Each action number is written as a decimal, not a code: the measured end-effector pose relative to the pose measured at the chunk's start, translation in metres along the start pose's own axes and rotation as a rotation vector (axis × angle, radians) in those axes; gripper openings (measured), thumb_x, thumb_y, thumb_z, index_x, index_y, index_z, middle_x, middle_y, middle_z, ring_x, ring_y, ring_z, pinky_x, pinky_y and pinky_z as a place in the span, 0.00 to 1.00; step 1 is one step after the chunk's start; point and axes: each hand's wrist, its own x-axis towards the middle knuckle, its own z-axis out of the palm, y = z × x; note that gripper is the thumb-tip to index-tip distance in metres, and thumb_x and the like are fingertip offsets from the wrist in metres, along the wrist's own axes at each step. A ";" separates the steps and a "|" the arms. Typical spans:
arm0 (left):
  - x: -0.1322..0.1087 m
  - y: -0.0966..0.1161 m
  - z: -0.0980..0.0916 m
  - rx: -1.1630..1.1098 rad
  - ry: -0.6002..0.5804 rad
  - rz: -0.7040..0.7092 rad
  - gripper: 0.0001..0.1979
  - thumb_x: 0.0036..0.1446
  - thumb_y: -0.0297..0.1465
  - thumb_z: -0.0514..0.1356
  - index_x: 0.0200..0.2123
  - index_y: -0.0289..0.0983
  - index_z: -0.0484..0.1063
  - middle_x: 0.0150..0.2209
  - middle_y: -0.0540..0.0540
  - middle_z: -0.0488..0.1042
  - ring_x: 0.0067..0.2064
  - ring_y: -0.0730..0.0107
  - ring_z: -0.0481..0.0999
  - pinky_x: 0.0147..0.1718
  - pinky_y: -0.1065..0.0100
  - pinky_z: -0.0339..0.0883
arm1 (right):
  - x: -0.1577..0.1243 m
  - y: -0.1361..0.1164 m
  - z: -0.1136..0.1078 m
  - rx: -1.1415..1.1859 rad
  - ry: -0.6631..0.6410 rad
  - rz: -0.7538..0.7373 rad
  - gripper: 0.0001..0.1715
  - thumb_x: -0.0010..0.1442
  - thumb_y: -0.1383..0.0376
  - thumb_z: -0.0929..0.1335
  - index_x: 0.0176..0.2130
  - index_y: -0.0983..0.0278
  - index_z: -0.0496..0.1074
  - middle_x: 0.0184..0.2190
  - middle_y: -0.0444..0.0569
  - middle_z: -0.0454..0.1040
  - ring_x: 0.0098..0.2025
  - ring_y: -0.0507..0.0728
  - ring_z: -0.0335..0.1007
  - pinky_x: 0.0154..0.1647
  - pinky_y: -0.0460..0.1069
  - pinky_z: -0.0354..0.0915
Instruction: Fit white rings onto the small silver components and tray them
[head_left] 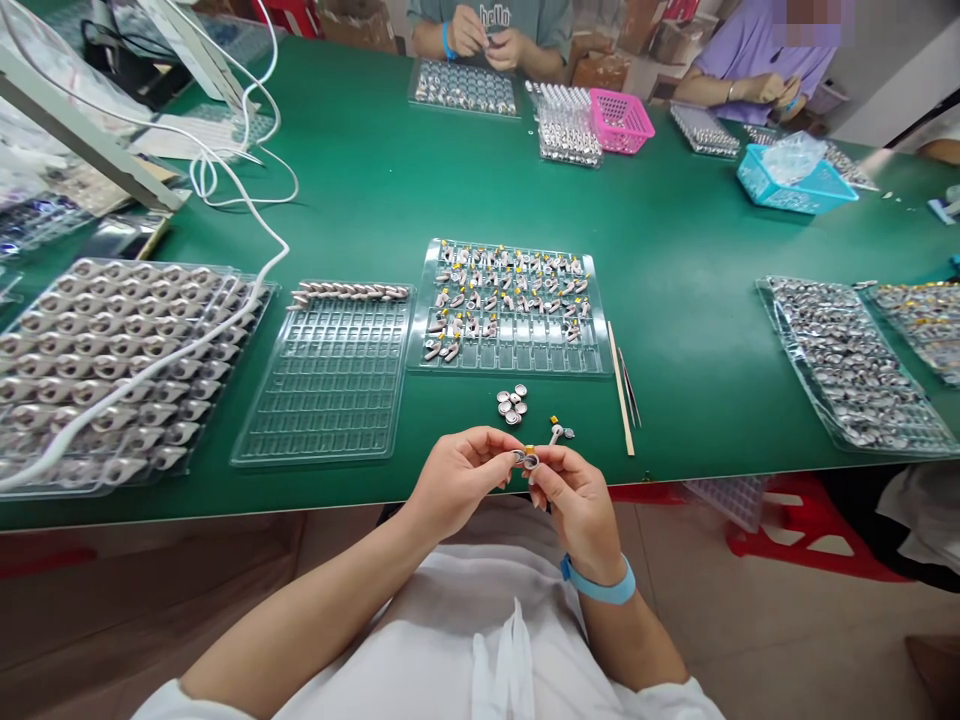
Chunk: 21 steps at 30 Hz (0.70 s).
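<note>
My left hand (459, 477) and my right hand (574, 500) meet at the near edge of the green table (675, 260). Between their fingertips they pinch a small silver part with a yellow bit (527, 458). Just beyond the fingers lie a small cluster of round silver caps (512, 404) and a loose piece (559, 431). Further out stands a clear tray (517, 355) partly filled with the same small parts. A nearly empty clear tray (330, 385) with one row of pieces at its far edge lies to the left.
A thin wooden stick and tweezers (622, 395) lie right of the middle tray. Full trays sit at far left (105, 360) and right (847, 365). White cables (225, 180) cross the left side. Two people work across the table, near a pink basket (619, 120) and a blue basket (795, 185).
</note>
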 end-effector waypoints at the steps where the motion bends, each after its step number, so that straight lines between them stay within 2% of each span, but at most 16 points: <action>1: -0.001 0.000 0.000 -0.005 0.000 0.000 0.06 0.47 0.28 0.64 0.29 0.32 0.77 0.24 0.49 0.76 0.24 0.77 0.70 0.25 0.75 0.65 | 0.000 0.000 0.000 0.008 -0.003 0.003 0.10 0.60 0.60 0.71 0.42 0.61 0.77 0.30 0.44 0.74 0.24 0.48 0.66 0.24 0.45 0.61; 9: -0.006 0.001 -0.002 -0.010 -0.006 0.031 0.05 0.49 0.28 0.64 0.30 0.32 0.76 0.25 0.49 0.76 0.25 0.77 0.70 0.25 0.75 0.66 | 0.000 -0.002 0.006 0.085 -0.021 0.019 0.10 0.59 0.61 0.72 0.41 0.61 0.78 0.29 0.44 0.74 0.24 0.47 0.65 0.23 0.43 0.60; 14: -0.011 -0.002 -0.007 0.050 -0.077 0.106 0.07 0.56 0.31 0.62 0.35 0.33 0.76 0.32 0.45 0.79 0.34 0.69 0.78 0.35 0.70 0.73 | 0.001 -0.002 0.008 0.138 -0.012 0.015 0.09 0.57 0.61 0.73 0.39 0.62 0.77 0.28 0.44 0.74 0.23 0.47 0.64 0.23 0.43 0.60; 17: -0.014 -0.004 -0.010 0.145 -0.096 0.162 0.09 0.59 0.33 0.60 0.39 0.35 0.77 0.36 0.44 0.80 0.39 0.66 0.80 0.41 0.68 0.74 | 0.001 0.001 0.007 0.085 0.007 -0.034 0.09 0.58 0.61 0.72 0.41 0.61 0.77 0.28 0.44 0.74 0.24 0.47 0.64 0.24 0.43 0.61; 21: -0.015 -0.004 -0.012 0.250 -0.078 0.220 0.11 0.59 0.35 0.61 0.42 0.36 0.77 0.40 0.43 0.81 0.41 0.64 0.80 0.43 0.69 0.74 | 0.000 -0.002 0.009 -0.036 0.034 -0.097 0.11 0.60 0.60 0.72 0.42 0.62 0.76 0.29 0.44 0.74 0.25 0.47 0.65 0.25 0.43 0.62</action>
